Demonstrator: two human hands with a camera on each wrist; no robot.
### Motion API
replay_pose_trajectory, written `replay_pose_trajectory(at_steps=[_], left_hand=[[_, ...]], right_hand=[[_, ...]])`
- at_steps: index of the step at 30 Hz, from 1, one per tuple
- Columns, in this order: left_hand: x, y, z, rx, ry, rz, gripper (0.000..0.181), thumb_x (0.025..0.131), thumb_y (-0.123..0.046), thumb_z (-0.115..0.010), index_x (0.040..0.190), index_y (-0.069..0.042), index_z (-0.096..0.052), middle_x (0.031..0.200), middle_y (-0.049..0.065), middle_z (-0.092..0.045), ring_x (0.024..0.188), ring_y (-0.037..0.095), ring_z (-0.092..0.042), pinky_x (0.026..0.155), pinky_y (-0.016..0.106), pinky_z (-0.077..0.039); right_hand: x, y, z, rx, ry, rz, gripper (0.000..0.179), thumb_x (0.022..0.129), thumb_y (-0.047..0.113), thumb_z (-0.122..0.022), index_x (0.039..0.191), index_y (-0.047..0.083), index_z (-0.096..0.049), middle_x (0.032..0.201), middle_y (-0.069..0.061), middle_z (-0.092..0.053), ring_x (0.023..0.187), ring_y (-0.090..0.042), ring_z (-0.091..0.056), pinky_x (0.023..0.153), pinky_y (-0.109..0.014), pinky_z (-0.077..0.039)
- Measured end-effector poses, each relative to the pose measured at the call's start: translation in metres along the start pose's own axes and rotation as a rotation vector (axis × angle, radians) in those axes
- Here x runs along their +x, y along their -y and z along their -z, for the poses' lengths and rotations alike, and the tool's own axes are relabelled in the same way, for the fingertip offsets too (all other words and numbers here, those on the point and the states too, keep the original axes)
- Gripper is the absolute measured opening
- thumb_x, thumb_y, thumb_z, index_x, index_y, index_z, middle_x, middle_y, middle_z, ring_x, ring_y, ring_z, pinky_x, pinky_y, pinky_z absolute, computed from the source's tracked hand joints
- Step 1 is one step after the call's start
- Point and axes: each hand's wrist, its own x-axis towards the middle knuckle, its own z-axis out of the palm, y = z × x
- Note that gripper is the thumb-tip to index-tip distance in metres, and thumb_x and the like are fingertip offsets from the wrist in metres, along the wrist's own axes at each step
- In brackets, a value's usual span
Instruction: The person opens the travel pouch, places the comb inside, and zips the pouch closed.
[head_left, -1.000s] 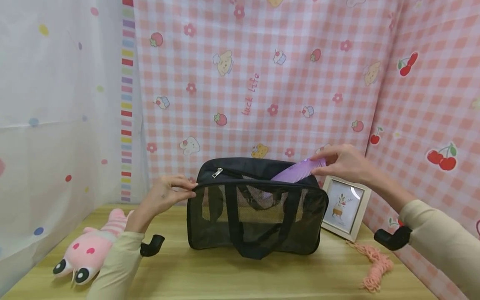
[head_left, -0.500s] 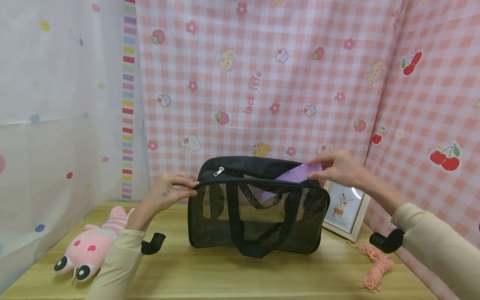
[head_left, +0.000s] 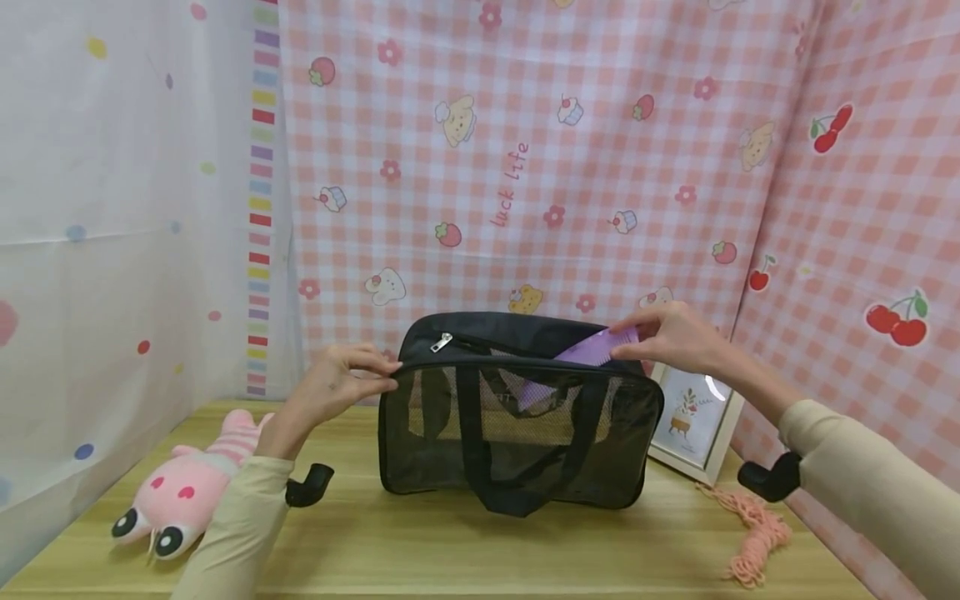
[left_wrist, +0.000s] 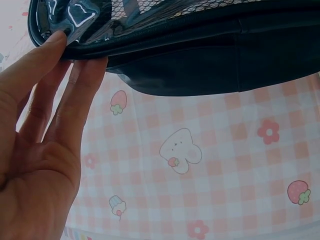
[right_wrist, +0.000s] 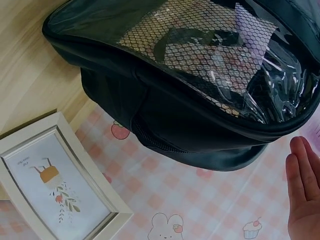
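Soft, even light fills the head view — glare marks the picture frame point(head_left: 688, 421), lower right; left-wrist view, upper left — reflections streak clear plastic point(left_wrist: 82, 19).

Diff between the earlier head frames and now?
The right hand moved down and slightly left, sliding the purple comb deeper into the black bag. Nothing newly gripped or let go. Unchanged: left hand pinching the bag's edge; pink plush, picture frame and yarn in place.

Table point(head_left: 420, 554) — bag point(head_left: 517, 437), plush point(head_left: 176, 487), frame point(head_left: 693, 417), perhaps yarn point(head_left: 759, 540)
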Motion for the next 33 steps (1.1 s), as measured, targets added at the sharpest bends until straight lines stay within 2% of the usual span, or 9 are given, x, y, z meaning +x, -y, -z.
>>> replay_pose_trajectory(at_steps=[2, 6, 10, 17, 23, 31, 33], left_hand=[[0.000, 0.000, 0.000, 0.002, -0.002, -0.005, 0.018, 0.079, -0.005, -0.077, 0.096, -0.006, -0.077, 0.093, 0.004, -0.067, 0.090, 0.021, -0.061, 0.065, 0.029, -0.054], [-0.001, 0.001, 0.000, 0.003, -0.008, -0.005, 0.018, 0.078, -0.003, -0.077, 0.096, -0.005, -0.077, 0.095, 0.005, -0.067, 0.092, 0.022, -0.060, 0.064, 0.029, -0.055], [-0.001, 0.001, 0.000, 0.001, -0.008, -0.008, 0.019, 0.078, -0.003, -0.077, 0.096, -0.005, -0.077, 0.095, 0.005, -0.067, 0.089, 0.021, -0.061, 0.063, 0.029, -0.055], [-0.001, 0.002, 0.000, 0.003, -0.010, -0.017, 0.018, 0.078, -0.004, -0.078, 0.096, -0.006, -0.077, 0.093, 0.003, -0.067, 0.086, 0.019, -0.061, 0.064, 0.029, -0.054], [0.000, 0.002, 0.001, 0.001, 0.002, -0.010, 0.018, 0.079, -0.004, -0.077, 0.096, -0.007, -0.077, 0.092, 0.003, -0.068, 0.085, 0.019, -0.061, 0.064, 0.028, -0.054], [0.001, 0.001, 0.002, -0.006, 0.007, -0.023, 0.018, 0.079, -0.002, -0.076, 0.096, -0.006, -0.077, 0.092, 0.002, -0.068, 0.086, 0.019, -0.062, 0.067, 0.030, -0.055], [0.000, 0.001, 0.002, 0.002, 0.003, -0.028, 0.018, 0.079, -0.002, -0.077, 0.096, -0.006, -0.077, 0.091, 0.002, -0.068, 0.085, 0.018, -0.062, 0.067, 0.031, -0.055]], right_hand=[[0.002, 0.000, -0.002, -0.004, 0.013, 0.010, 0.035, 0.078, 0.039, -0.078, 0.104, 0.015, -0.075, 0.063, 0.004, -0.057, 0.055, -0.012, -0.048, 0.047, -0.025, -0.037], [0.007, 0.001, -0.007, -0.001, 0.059, 0.023, 0.034, 0.080, 0.038, -0.076, 0.105, 0.015, -0.075, 0.058, 0.003, -0.058, 0.049, -0.015, -0.053, 0.049, -0.026, -0.040], [0.011, 0.004, -0.011, 0.011, 0.110, 0.017, 0.034, 0.081, 0.037, -0.076, 0.106, 0.013, -0.074, 0.056, 0.001, -0.057, 0.042, -0.016, -0.052, 0.045, -0.027, -0.042], [0.019, 0.005, -0.013, -0.057, 0.142, 0.072, 0.032, 0.081, 0.035, -0.076, 0.104, 0.012, -0.074, 0.062, 0.006, -0.056, 0.051, -0.010, -0.047, 0.047, -0.024, -0.039], [0.022, 0.006, -0.015, -0.025, 0.211, 0.075, 0.027, 0.085, 0.027, -0.073, 0.105, 0.010, -0.073, 0.064, 0.004, -0.057, 0.042, -0.010, -0.046, 0.040, -0.025, -0.040], [0.022, 0.005, -0.020, -0.022, 0.214, 0.058, 0.030, 0.086, 0.026, -0.072, 0.109, 0.007, -0.071, 0.074, 0.004, -0.062, 0.063, -0.013, -0.053, 0.055, -0.026, -0.045], [0.023, 0.005, -0.020, -0.015, 0.216, 0.066, 0.029, 0.086, 0.024, -0.072, 0.110, 0.007, -0.071, 0.075, 0.004, -0.063, 0.065, -0.014, -0.054, 0.056, -0.026, -0.046]])
